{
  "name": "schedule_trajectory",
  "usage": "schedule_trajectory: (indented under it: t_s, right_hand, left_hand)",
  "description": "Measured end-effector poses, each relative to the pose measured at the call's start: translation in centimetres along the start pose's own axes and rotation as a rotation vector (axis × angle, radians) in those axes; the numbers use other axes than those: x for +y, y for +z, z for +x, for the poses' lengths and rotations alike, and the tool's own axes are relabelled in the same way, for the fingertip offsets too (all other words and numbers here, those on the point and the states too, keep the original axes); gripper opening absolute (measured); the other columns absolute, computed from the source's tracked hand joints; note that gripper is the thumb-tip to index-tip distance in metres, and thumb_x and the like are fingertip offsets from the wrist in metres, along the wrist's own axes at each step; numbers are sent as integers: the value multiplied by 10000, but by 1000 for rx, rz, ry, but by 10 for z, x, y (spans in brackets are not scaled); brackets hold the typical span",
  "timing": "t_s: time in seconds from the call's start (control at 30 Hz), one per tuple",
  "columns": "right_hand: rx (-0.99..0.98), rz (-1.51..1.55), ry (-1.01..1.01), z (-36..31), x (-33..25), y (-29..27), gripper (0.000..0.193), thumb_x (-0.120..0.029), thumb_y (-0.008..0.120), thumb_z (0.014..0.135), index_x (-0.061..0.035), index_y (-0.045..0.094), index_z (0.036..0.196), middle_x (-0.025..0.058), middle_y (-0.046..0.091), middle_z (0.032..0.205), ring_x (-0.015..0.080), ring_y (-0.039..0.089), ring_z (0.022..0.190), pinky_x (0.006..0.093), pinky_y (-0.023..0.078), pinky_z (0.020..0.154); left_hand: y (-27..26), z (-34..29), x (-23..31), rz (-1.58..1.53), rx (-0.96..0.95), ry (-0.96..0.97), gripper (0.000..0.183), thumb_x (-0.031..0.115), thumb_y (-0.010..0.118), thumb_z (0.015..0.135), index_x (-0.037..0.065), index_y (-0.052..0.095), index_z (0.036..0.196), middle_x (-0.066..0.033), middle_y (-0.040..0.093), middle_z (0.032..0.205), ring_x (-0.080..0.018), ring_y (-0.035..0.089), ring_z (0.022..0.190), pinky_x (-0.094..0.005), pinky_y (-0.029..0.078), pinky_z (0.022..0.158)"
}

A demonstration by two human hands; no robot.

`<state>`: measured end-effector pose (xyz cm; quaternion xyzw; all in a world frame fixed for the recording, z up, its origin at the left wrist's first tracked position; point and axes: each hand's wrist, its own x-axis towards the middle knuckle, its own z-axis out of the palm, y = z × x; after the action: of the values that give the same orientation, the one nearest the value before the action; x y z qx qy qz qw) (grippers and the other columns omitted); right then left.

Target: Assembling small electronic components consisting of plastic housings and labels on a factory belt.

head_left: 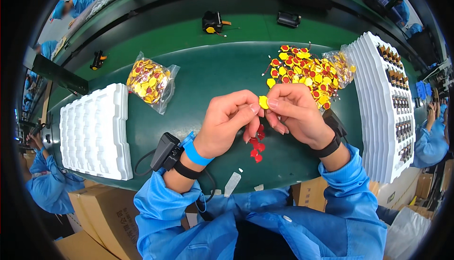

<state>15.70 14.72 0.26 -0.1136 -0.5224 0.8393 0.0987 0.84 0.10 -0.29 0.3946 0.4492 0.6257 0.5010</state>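
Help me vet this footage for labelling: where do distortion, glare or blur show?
Head view: distortion bends the edge of the table, corners go black; head view: glare glints on the left bag; head view: hands and yellow piece look fairly sharp, the co-worker at right softer.

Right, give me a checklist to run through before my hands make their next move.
1. Yellow piece secured: ok; it sits between the fingertips of the left hand and right hand.
2. Hidden side of that piece sound: cannot tell; it faces away from the camera.
3. Surface below the hands clear: not ok; loose red pieces lie on the table.
4. More pieces within reach: ok, by the look of it; the yellow-and-red heap lies just beyond the right hand.
5. Blue wristband on: ok; it is around the left wrist.
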Motion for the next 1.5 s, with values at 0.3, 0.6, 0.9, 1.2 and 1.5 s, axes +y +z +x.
schedule_trajectory:
  t_s: [0.3, 0.6, 0.9, 1.2, 1.5]
  right_hand:
    - [193, 303, -212, 1, -14, -18, 194, -141, 560, 958, -27, 585, 803, 51, 533, 601, 113, 438, 453, 262, 317, 438]
    - [287, 243, -316, 5, -17, -34, 162, -132, 601, 938, -39, 620, 807, 52, 586, 643, 109, 485, 486, 238, 341, 443]
    - [594, 222, -474, 0, -37, -49, 205, -124, 653, 932, 14, 636, 782, 81, 624, 638, 133, 535, 463, 245, 406, 453]
    - [806, 58, -555, 14, -28, -66, 201, -126, 662, 939, -5, 622, 784, 50, 629, 646, 92, 562, 483, 206, 391, 437]
    - [596, -190, -504, 7, -30, -50, 125, -86, 662, 919, 22, 672, 859, 57, 657, 689, 91, 610, 545, 203, 450, 492]
  left_hand:
    - [-1, 1, 5, 1107, 139, 395, 77, 71, 630, 821, 18, 580, 794, -96, 580, 582, -222, 585, 488, -328, 469, 475]
    - [-10, 50, 7, 1659, -691, 137, 238, 236, 593, 842, 0, 588, 810, -165, 594, 657, -355, 635, 682, -448, 496, 609]
    - [-25, 120, 56, 1120, 28, 146, 410, 253, 622, 932, -36, 506, 666, -28, 359, 580, -95, 337, 575, -308, 286, 516]
    - [15, 282, -5, 1716, 224, 106, 492, 467, 623, 869, 5, 634, 1038, -245, 701, 983, -418, 681, 937, -509, 546, 830]
    - [-37, 241, 10, 1150, 52, 152, 167, 148, 645, 846, -13, 655, 890, -141, 661, 708, -260, 653, 636, -384, 499, 583]
